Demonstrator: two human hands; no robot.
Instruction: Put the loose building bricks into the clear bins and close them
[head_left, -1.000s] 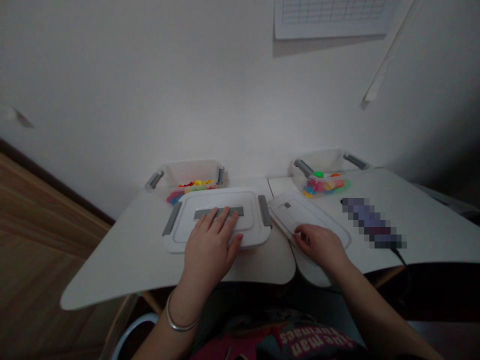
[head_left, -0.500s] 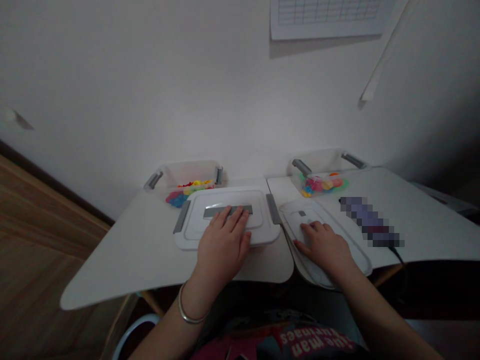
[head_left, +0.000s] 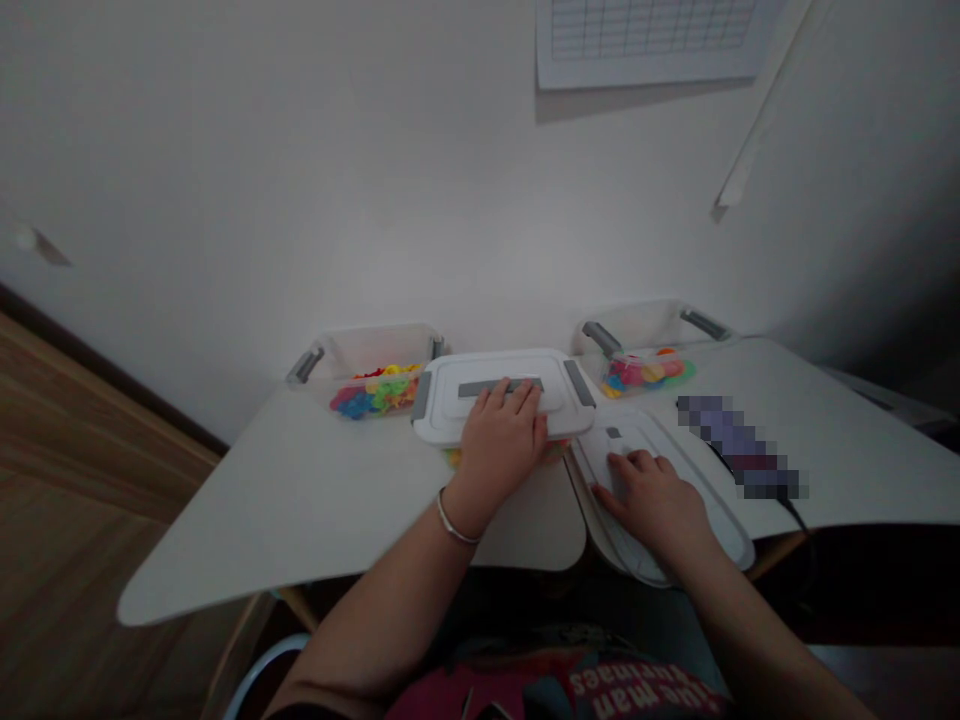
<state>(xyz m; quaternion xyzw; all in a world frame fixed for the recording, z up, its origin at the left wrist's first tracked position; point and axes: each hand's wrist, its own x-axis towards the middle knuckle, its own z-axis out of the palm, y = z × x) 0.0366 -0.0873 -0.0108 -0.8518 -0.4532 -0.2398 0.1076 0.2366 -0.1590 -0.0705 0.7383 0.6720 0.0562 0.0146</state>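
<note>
My left hand (head_left: pixel 501 440) lies with its fingers spread over the grey handle of a white-lidded storage box (head_left: pixel 442 412). Yellow, orange and red contents show through the clear side below the lid. My right hand (head_left: pixel 660 495) rests on a separate white box lid (head_left: pixel 705 505) that lies flat on the table, its front end over the edge. The fingers there are slightly bent, with the thumb apart. Much of the closed box's front is hidden by my left hand and wrist.
By the wall stand two open clear boxes, one at left (head_left: pixel 375 345) and one at right (head_left: pixel 645 325), both with colourful small pieces. A pixelated item with a black cable (head_left: pixel 739 445) lies on the right table. A seam divides the two white tables (head_left: pixel 300 520).
The closed box has shifted right and toward the wall, my left hand staying on its lid. More of the left open box is now visible. My right hand remains on the loose lid.
</note>
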